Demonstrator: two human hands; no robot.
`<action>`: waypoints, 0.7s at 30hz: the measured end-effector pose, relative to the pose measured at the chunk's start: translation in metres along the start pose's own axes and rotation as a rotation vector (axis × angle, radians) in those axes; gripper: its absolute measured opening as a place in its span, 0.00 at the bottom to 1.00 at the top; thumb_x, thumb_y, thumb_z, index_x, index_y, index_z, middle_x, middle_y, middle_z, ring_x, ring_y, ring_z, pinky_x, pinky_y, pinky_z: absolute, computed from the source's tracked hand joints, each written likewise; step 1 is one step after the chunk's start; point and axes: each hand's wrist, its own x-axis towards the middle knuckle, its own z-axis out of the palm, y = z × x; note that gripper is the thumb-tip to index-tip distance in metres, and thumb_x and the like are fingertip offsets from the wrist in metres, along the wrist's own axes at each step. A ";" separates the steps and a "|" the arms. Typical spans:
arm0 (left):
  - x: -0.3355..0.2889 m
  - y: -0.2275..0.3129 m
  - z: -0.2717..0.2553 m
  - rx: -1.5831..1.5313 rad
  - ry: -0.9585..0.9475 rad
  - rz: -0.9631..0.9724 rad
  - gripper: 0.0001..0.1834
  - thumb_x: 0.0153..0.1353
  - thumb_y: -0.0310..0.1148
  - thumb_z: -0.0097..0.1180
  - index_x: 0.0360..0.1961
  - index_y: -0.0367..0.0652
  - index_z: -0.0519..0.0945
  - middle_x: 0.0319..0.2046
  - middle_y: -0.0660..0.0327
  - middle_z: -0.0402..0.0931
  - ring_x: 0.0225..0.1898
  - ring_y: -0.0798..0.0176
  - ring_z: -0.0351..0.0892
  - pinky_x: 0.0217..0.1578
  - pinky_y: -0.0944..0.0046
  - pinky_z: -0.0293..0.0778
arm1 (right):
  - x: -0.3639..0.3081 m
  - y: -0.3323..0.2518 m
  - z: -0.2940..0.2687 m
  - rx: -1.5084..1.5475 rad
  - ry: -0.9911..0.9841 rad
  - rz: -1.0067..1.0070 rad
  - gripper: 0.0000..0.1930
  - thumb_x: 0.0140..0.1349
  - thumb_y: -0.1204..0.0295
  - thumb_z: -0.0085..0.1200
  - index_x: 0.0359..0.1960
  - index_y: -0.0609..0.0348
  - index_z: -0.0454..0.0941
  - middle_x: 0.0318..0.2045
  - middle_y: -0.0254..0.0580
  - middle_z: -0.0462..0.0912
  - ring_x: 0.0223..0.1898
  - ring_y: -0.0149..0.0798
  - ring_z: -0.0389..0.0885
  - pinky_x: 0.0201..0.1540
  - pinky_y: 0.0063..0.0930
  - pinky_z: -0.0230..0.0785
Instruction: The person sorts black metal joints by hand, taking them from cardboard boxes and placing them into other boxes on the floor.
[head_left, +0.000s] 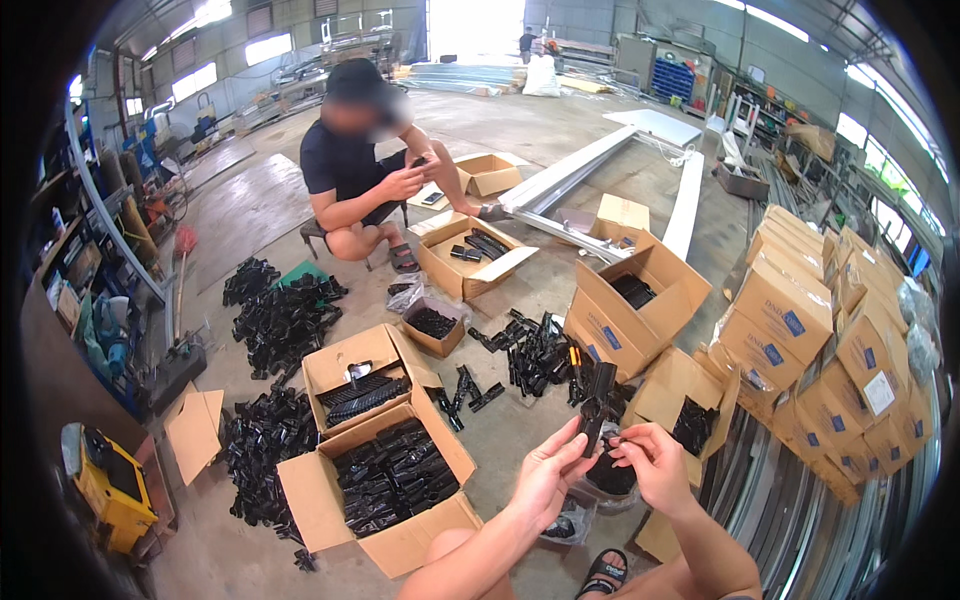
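Note:
My left hand (551,468) grips a long black plastic fitting (600,388), which stands roughly upright above the fingers. Close beside its lower end, the fingertips of my right hand (652,466) are pinched together; whatever they hold is too small to make out. Under my hands sits a container of small black pieces (610,474), partly covered by them. A clear plastic bag (568,524) lies nearer to me. To the left, an open carton (455,447) is packed with rows of similar black fittings (395,478). Loose black fittings (540,355) form a heap beyond my hands.
Large piles of black parts (265,455) cover the floor at left. Opposite me a seated co-worker (345,165) handles a small dark item. Open cartons (640,300) stand around, and stacked sealed boxes (775,320) rise at right. A white frame (570,180) lies behind.

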 end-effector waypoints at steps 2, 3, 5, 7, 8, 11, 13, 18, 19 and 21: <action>0.000 -0.011 0.006 -0.055 -0.027 0.022 0.31 0.69 0.26 0.56 0.71 0.40 0.63 0.52 0.59 0.79 0.49 0.63 0.81 0.56 0.62 0.79 | -0.016 -0.003 0.000 0.014 0.101 -0.107 0.06 0.68 0.81 0.53 0.44 0.69 0.79 0.37 0.44 0.86 0.37 0.32 0.86 0.42 0.24 0.80; -0.002 -0.020 0.009 -0.081 -0.039 0.017 0.31 0.69 0.26 0.56 0.71 0.41 0.62 0.53 0.59 0.79 0.49 0.62 0.81 0.56 0.61 0.78 | -0.021 0.004 -0.003 -0.012 0.172 -0.146 0.06 0.66 0.81 0.55 0.43 0.68 0.81 0.38 0.45 0.86 0.38 0.34 0.86 0.43 0.25 0.79; -0.001 -0.021 0.015 -0.097 -0.036 0.026 0.31 0.69 0.25 0.56 0.71 0.43 0.63 0.53 0.59 0.79 0.50 0.61 0.81 0.56 0.60 0.78 | -0.019 0.006 -0.004 -0.156 0.216 -0.229 0.06 0.65 0.81 0.57 0.42 0.68 0.82 0.38 0.46 0.87 0.38 0.35 0.87 0.43 0.26 0.79; -0.005 -0.031 0.006 -0.129 -0.032 0.004 0.29 0.68 0.25 0.56 0.70 0.46 0.65 0.53 0.58 0.79 0.51 0.59 0.81 0.57 0.59 0.78 | -0.026 0.004 0.002 -0.206 0.262 -0.231 0.07 0.63 0.81 0.59 0.42 0.67 0.82 0.38 0.48 0.86 0.38 0.36 0.87 0.42 0.26 0.78; -0.004 -0.032 0.005 -0.142 -0.065 0.037 0.28 0.68 0.26 0.56 0.69 0.48 0.67 0.53 0.57 0.79 0.51 0.59 0.82 0.57 0.59 0.78 | -0.023 -0.003 0.005 -0.165 0.280 -0.264 0.08 0.62 0.82 0.60 0.43 0.66 0.82 0.38 0.48 0.86 0.37 0.37 0.87 0.42 0.27 0.78; -0.007 -0.042 0.011 -0.133 -0.082 0.040 0.25 0.69 0.26 0.55 0.66 0.51 0.71 0.54 0.58 0.80 0.52 0.60 0.82 0.56 0.60 0.79 | -0.027 -0.008 -0.002 -0.306 0.280 -0.339 0.08 0.60 0.80 0.62 0.42 0.65 0.83 0.35 0.47 0.86 0.33 0.39 0.86 0.37 0.28 0.77; -0.008 -0.046 0.014 -0.119 -0.107 0.045 0.24 0.69 0.26 0.55 0.65 0.52 0.72 0.53 0.60 0.81 0.51 0.60 0.83 0.55 0.60 0.81 | -0.029 -0.011 -0.004 -0.334 0.299 -0.338 0.08 0.60 0.79 0.63 0.41 0.64 0.84 0.33 0.46 0.85 0.31 0.39 0.85 0.34 0.29 0.76; -0.010 -0.058 0.011 -0.092 -0.098 0.039 0.26 0.68 0.24 0.56 0.67 0.49 0.71 0.53 0.58 0.80 0.51 0.62 0.82 0.55 0.62 0.80 | -0.032 -0.009 -0.010 -0.368 0.326 -0.364 0.08 0.57 0.79 0.65 0.39 0.63 0.85 0.31 0.45 0.85 0.30 0.42 0.82 0.32 0.31 0.74; -0.010 -0.059 0.012 -0.084 -0.097 0.037 0.26 0.68 0.24 0.56 0.67 0.48 0.71 0.53 0.58 0.81 0.51 0.62 0.82 0.55 0.62 0.81 | -0.031 -0.009 -0.012 -0.379 0.329 -0.399 0.07 0.57 0.78 0.65 0.39 0.63 0.85 0.31 0.45 0.86 0.30 0.43 0.82 0.33 0.32 0.74; -0.010 -0.062 0.013 -0.075 -0.093 0.044 0.25 0.68 0.24 0.56 0.66 0.48 0.71 0.52 0.58 0.81 0.51 0.62 0.83 0.54 0.63 0.81 | -0.030 -0.005 -0.014 -0.399 0.337 -0.467 0.07 0.57 0.78 0.65 0.38 0.62 0.86 0.31 0.45 0.86 0.32 0.43 0.82 0.34 0.33 0.74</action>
